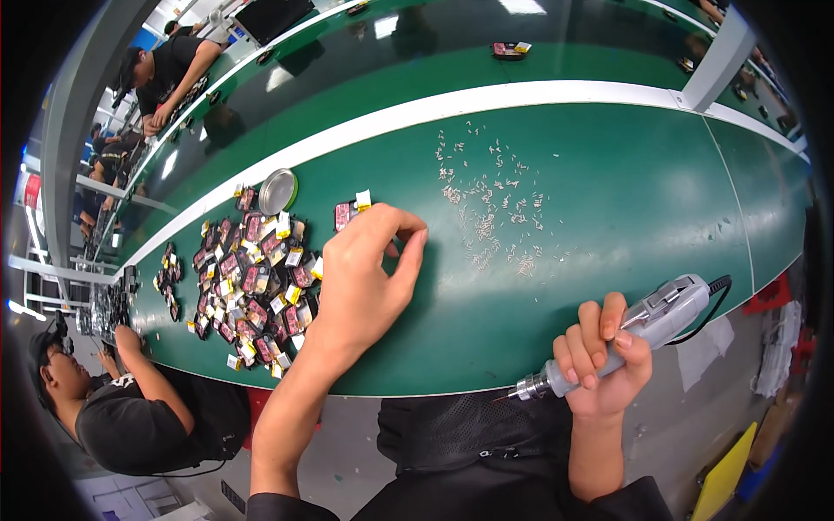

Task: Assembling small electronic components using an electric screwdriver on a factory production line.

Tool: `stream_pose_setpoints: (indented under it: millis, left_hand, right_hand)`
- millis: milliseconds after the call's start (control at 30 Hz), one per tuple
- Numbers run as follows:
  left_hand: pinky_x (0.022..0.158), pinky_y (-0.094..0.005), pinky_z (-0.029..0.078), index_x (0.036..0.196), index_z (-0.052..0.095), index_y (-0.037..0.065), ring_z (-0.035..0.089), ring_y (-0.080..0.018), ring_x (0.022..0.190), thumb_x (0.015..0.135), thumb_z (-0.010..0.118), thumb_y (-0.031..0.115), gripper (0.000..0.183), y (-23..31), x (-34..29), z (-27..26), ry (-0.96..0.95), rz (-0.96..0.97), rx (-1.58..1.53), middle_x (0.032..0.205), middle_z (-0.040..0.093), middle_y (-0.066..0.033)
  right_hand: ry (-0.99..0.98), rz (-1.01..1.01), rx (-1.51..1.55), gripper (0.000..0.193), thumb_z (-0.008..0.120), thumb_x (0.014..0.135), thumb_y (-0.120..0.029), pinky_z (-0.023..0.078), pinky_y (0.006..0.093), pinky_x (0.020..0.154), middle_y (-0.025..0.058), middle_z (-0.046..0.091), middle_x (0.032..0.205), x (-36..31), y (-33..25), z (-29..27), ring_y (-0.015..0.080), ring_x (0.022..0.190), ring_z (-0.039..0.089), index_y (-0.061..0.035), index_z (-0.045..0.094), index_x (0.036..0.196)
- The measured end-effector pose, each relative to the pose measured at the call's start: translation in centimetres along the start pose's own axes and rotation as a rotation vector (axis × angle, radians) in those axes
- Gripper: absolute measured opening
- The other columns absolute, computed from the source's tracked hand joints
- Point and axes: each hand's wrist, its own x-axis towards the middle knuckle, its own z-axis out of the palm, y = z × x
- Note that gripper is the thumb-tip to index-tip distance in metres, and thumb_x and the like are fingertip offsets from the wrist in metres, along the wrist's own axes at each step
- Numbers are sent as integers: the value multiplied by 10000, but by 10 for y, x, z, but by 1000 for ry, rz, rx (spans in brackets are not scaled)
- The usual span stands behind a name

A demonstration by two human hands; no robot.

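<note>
My right hand (599, 356) is wrapped round a grey electric screwdriver (669, 313), with its bit end pointing left near the table's front edge. A black cord leaves its back end. My left hand (369, 269) hovers over the green table, thumb and forefinger brought together in a pinch. Whatever lies between those fingertips, if anything, is too small to make out. Just beyond that hand sits a small black-and-pink electronic unit (345, 214) with a yellow-and-white piece attached. Right of the fingertips, many tiny silvery screws (486, 224) are scattered on the table.
Left of my left hand lies a large heap of similar units (252, 278), with a round tin lid (278, 192) at its far edge. A white rail (521, 92) divides the table from a green conveyor (591, 65). Co-workers (148, 404) sit along the left.
</note>
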Motion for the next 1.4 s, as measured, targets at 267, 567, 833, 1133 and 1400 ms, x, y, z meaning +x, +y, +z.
stream_pose_setpoints:
  millis: [267, 567, 833, 1133, 1400]
  left_hand:
    - [637, -261, 476, 869, 609, -51, 598, -185, 689, 875, 595, -59, 17, 45, -75, 2, -32, -312, -607, 833, 648, -143]
    - [678, -280, 506, 931, 638, -90, 605, -180, 752, 965, 558, 35, 152, 65, -109, 20, -9, -521, -1384, 903, 649, -181]
    - [667, -266, 499, 923, 638, -84, 599, -164, 747, 959, 560, 15, 131, 61, -113, 21, -47, -499, -1384, 905, 644, -172]
    - [661, -260, 499, 885, 635, -89, 604, -159, 737, 943, 572, -8, 118, 67, -110, 20, -40, -531, -1304, 859, 647, -163]
    - [616, -271, 490, 844, 624, -82, 603, -178, 676, 884, 603, -75, 45, 80, -109, 26, 59, -445, -974, 774, 643, -144]
  right_hand:
    - [42, -175, 75, 102, 493, 897, -157, 415, 319, 527, 34, 434, 686, 3, -1, 18, 136, 473, 436, -58, 511, 914]
    - [34, -329, 149, 136, 585, 866, -74, 402, 291, 511, 19, 412, 675, 7, 10, 54, 118, 463, 444, -63, 454, 900]
    - [18, -344, 101, 97, 539, 890, -112, 413, 311, 530, 35, 428, 689, 1, 11, 54, 138, 466, 444, -60, 464, 921]
    - [-3, -346, 10, 119, 560, 862, -59, 399, 291, 499, 26, 419, 659, 0, 7, 58, 122, 440, 422, -56, 446, 897]
    - [-7, -342, 4, 105, 549, 872, -66, 390, 284, 482, 30, 418, 661, 1, 5, 52, 114, 436, 418, -55, 445, 879]
